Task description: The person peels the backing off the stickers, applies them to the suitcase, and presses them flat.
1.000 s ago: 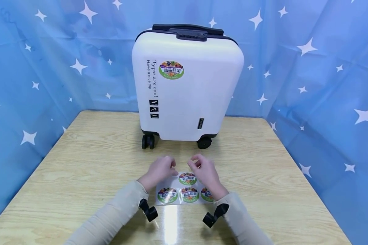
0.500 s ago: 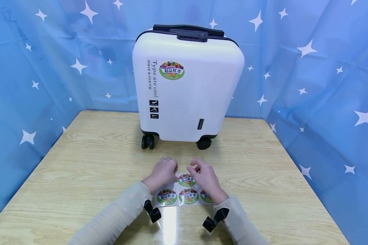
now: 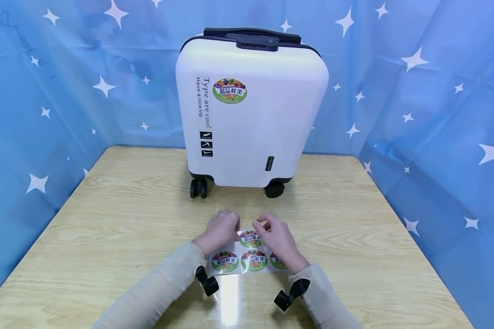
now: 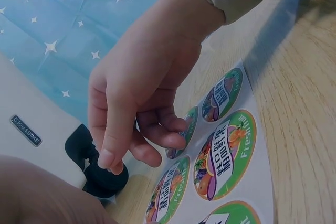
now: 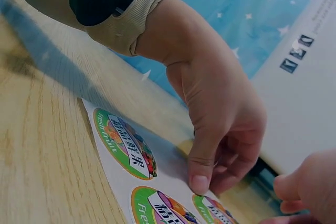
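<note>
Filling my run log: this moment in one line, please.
left grip: pinching sticker sheet | right grip: over sticker sheet, fingers bent | white suitcase: upright behind, oval fruit sticker on front

Towards the back of the worktop point(image 3: 107, 219) I see the suitcase point(image 3: 257, 123) standing, the curtain point(image 3: 428, 105) behind it and along both sides. One sticker point(image 3: 229, 91) sits high on its front, left of centre. Before it lies the sticker sheet point(image 3: 233, 247), left hand point(image 3: 220, 230) at its far edge, right hand point(image 3: 278, 238) over its right part.
</note>
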Motion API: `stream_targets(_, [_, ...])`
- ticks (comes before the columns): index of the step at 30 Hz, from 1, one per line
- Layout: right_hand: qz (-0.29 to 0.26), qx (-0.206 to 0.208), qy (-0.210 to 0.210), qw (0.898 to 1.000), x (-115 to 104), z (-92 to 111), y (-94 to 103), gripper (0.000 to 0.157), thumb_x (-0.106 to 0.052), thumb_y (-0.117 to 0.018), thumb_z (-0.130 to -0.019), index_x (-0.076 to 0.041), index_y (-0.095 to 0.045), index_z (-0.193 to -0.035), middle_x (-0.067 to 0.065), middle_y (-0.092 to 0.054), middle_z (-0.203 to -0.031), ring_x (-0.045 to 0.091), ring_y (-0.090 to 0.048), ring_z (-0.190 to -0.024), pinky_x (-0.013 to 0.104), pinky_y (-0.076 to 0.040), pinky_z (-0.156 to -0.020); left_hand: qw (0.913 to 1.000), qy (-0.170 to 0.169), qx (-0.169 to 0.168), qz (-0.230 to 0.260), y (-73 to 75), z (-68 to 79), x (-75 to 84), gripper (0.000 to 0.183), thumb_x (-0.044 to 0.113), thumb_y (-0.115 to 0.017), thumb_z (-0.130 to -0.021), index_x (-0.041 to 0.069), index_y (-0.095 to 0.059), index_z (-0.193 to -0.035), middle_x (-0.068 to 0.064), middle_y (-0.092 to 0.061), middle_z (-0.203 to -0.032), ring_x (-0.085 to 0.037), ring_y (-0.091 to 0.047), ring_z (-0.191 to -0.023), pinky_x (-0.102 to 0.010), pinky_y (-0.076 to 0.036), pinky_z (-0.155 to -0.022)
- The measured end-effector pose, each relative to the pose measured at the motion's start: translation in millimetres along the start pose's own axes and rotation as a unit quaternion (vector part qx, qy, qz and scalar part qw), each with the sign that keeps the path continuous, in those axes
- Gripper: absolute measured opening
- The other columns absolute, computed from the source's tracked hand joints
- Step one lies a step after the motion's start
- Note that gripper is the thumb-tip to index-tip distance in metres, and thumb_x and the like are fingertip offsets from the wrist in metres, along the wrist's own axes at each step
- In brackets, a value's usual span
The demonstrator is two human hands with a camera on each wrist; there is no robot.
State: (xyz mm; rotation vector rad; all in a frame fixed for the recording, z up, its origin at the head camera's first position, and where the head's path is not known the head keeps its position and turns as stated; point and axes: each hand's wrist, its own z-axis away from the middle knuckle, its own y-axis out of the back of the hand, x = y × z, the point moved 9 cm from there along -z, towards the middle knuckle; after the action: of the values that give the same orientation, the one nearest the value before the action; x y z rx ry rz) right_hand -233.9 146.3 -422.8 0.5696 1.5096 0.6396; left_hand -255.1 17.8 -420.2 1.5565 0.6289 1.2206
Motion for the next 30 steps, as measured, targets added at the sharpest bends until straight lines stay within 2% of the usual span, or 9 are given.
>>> stream_targets(7, [-0.003, 0.007, 0.004, 1.000, -3, 2, 1.4, 0.026, -0.029, -0.062, -0.090, -0.010, -0.063, -0.107, 0.001, -0.060, -0.075, 0.013, -0.053, -0.063, 0.028, -0.044, -0.053, 1.0000, 0.001, -0.009, 0.001, -1.0, -1.5, -2.0, 0.025, 0.019, -0.084, -0.066, 0.012, -0.061, -0.074, 0.004, -0.055, -0.070, -0.015, -0.050, -0.068, -0.039, -0.041, -0.072])
stream_targets(13, [-0.006, 0.010, 0.006, 1.000, -2, 1, 1.5, 0.025, -0.029, -0.063, -0.089, -0.010, -0.064, -0.105, 0.000, -0.060, -0.074, 0.013, -0.054, -0.064, 0.029, -0.044, -0.054, 0.9991, 0.007, -0.024, 0.035, -2.5, -3.1, -6.7, 0.026, 0.017, -0.084, -0.066, 0.011, -0.061, -0.077, 0.006, -0.056, -0.068, -0.015, -0.050, -0.064, -0.038, -0.039, -0.071])
stream_targets(20, [-0.001, 0.011, 0.028, 1.000, -8, 1, 2.0, 0.016, -0.026, -0.063, -0.088, -0.012, -0.067, -0.096, -0.003, -0.062, -0.076, 0.011, -0.055, -0.067, 0.029, -0.045, -0.059, 0.9955, 0.006, -0.029, 0.090, 5.0, -3.2, -9.6, 0.024, 0.015, -0.083, -0.066, 0.012, -0.059, -0.071, 0.006, -0.055, -0.068, -0.014, -0.049, -0.064, -0.042, -0.037, -0.077])
stream_targets(25, [0.004, 0.015, 0.057, 0.998, -19, 5, 3.3, 0.008, -0.021, -0.066, -0.087, -0.014, -0.068, -0.087, -0.006, -0.062, -0.076, 0.010, -0.053, -0.066, 0.028, -0.045, -0.059, 0.9902, 0.013, -0.039, 0.133, 9.5, -5.2, -13.9, 0.025, 0.013, -0.082, -0.066, 0.012, -0.058, -0.073, 0.003, -0.055, -0.071, -0.015, -0.051, -0.066, -0.035, -0.041, -0.068])
stream_targets(30, [0.026, 0.013, 0.073, 0.997, -28, 9, 3.4, 0.006, -0.020, -0.068, -0.085, -0.015, -0.070, -0.089, -0.004, -0.058, -0.082, 0.010, -0.051, -0.065, 0.027, -0.043, -0.056, 0.9837, 0.003, -0.041, 0.175, 16.5, -8.4, -14.0, 0.022, 0.010, -0.081, -0.068, 0.009, -0.060, -0.076, 0.000, -0.056, -0.073, -0.016, -0.052, -0.067, -0.028, -0.043, -0.060])
